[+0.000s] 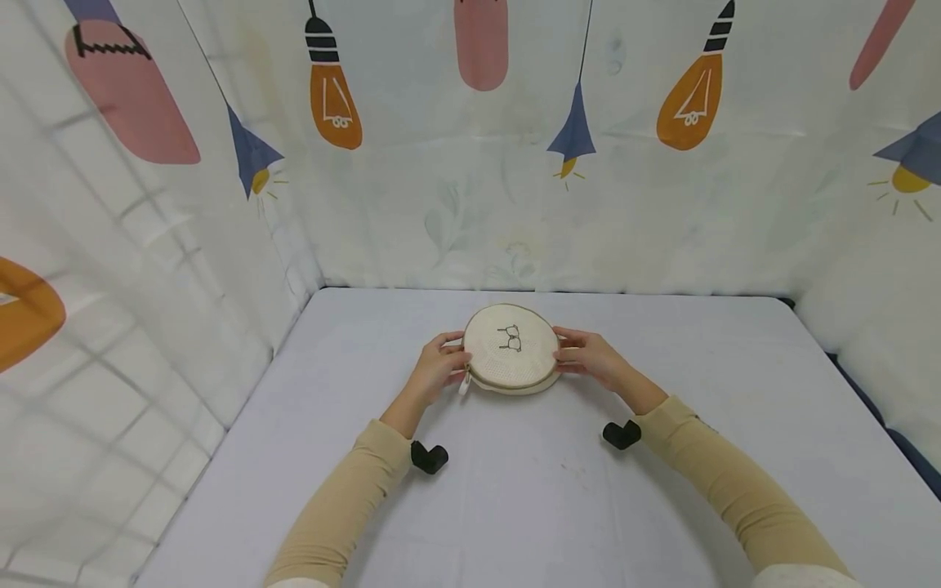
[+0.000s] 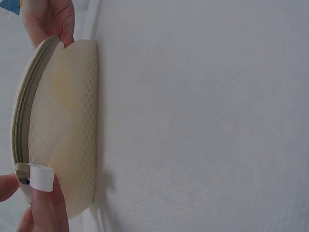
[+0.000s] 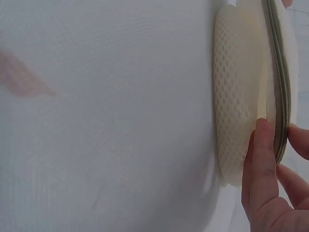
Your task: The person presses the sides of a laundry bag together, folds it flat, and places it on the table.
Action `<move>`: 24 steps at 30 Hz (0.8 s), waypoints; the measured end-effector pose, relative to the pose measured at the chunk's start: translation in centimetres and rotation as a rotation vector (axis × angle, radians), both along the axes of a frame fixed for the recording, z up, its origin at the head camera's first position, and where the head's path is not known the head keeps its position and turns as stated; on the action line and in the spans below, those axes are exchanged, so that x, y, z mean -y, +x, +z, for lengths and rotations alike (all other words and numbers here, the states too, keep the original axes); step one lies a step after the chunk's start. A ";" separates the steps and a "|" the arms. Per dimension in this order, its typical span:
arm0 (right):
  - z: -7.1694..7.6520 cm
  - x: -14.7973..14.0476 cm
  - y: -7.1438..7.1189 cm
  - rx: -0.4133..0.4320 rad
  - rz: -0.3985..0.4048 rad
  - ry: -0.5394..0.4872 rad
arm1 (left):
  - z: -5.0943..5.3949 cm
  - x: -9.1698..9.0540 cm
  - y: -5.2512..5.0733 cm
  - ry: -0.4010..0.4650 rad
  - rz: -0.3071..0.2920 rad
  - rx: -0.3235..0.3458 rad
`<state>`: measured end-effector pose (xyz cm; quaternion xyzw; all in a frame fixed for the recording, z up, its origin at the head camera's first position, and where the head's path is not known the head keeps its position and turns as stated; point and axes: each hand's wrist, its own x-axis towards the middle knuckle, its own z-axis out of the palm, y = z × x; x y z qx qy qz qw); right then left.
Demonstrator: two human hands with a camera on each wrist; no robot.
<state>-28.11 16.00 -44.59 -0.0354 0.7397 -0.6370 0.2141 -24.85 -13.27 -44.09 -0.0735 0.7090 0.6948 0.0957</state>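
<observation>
Pouch is the reference. White curtain (image 1: pixel 470 212) with lamp prints stands behind it. White table (image 1: pixel 515 490) is under it, far edge just beyond it; base looks to be resting on the cloth. Tan left sleeve (image 1: pixel 345 498) and right sleeve (image 1: pixel 735 490) come in from its near left and near right.

Pouch (image 1: pixel 507 366): round, cream, mesh side wall, lid side up, between the two hands. Left hand (image 1: pixel 439 367) pinches its left rim near the zip end. Right hand (image 1: pixel 591 357) pinches its right rim, thumb at the zip edge, fingers along the mesh.

Black pieces (image 1: pixel 430 457) (image 1: pixel 622 434) sit by the cuffs, nearer than the pouch. Zip (image 2: pixel 21 111) runs round its rim; visible teeth look joined. Small line drawing (image 1: pixel 512 338) on its lid. White pull tab (image 2: pixel 42 178) hangs at its left, over the left fingers.

Handling, my read: wall looks soft, so match pressure both sides, light, or it'll buckle. Hold both rims level. Leave fingers clear of the tab so it doesn't snag. Contents: can't tell.
</observation>
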 end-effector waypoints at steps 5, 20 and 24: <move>-0.2 -0.1 -0.1 -0.041 0.049 0.070 | -0.4 -0.2 0.0 -0.032 0.002 0.001; 0.5 -0.3 -0.5 -0.096 0.114 0.164 | 0.2 0.1 -0.1 -0.073 -0.002 0.030; 0.5 -0.3 -0.6 -0.090 0.107 0.132 | 0.8 0.3 0.1 -0.082 -0.031 0.026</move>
